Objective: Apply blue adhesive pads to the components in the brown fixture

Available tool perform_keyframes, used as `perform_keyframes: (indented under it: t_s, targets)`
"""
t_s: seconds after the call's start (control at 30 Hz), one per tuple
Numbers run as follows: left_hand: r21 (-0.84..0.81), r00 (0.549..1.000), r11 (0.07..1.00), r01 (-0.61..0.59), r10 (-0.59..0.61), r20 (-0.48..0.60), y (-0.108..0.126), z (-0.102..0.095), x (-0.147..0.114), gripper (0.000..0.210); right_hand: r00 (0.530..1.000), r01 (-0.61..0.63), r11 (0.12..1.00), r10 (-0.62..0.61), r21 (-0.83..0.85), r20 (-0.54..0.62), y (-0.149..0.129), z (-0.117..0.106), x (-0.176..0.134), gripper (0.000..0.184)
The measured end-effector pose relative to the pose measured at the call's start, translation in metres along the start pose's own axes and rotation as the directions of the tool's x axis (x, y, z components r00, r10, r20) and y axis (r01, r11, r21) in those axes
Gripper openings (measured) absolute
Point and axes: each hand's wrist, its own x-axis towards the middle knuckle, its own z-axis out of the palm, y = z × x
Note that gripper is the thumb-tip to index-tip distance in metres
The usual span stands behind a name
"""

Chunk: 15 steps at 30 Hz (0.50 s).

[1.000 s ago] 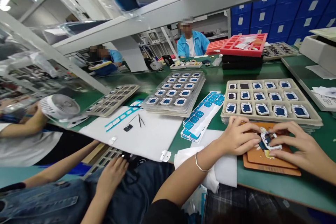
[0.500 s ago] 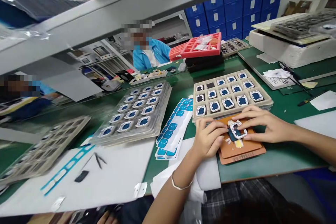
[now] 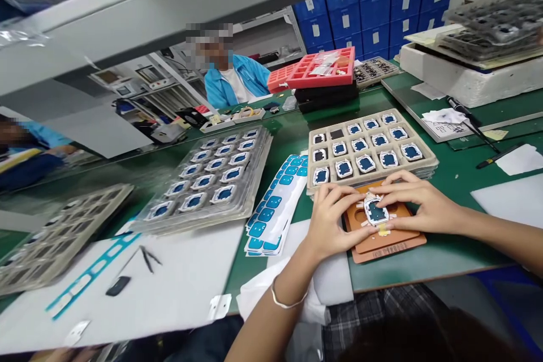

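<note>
On the green tabletop [image 3: 449,251], an orange block [image 3: 388,241] carries a blue-and-white piece [image 3: 376,213], its edges pinched by the left hand [image 3: 333,219] and right hand [image 3: 418,202]. Blue already fills its centre, so it looks well advanced, yet it lies outside the beige tray [image 3: 429,165], where similar pieces [image 3: 365,163] occupy most places and one pocket [image 3: 336,134] shows none.

From afar I count two hands [image 3: 327,225] [image 3: 413,203], one held frame [image 3: 376,212]. The near tray [image 3: 429,159] shows fourteen more, the clear tray [image 3: 253,178] fifteen.
</note>
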Motion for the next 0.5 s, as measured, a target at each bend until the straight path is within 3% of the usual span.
perform_keyframes:
  t_s: [0.33, 0.5]
  targets:
    - [-0.031, 0.999, 0.999, 0.034, -0.033, 0.013, 0.0015, 0.0017, -0.0007, 0.047, 1.000, 0.009, 1.000, -0.009, 0.012, -0.018, -0.0015, -0.0016, 0.0007, 0.022]
    - [-0.040, 0.995, 0.996, 0.076, -0.073, 0.070, -0.0015, 0.0038, -0.0052, 0.043, 1.000, 0.024, 0.999, -0.025, 0.030, 0.014, 0.0053, 0.0014, 0.0002, 0.020]
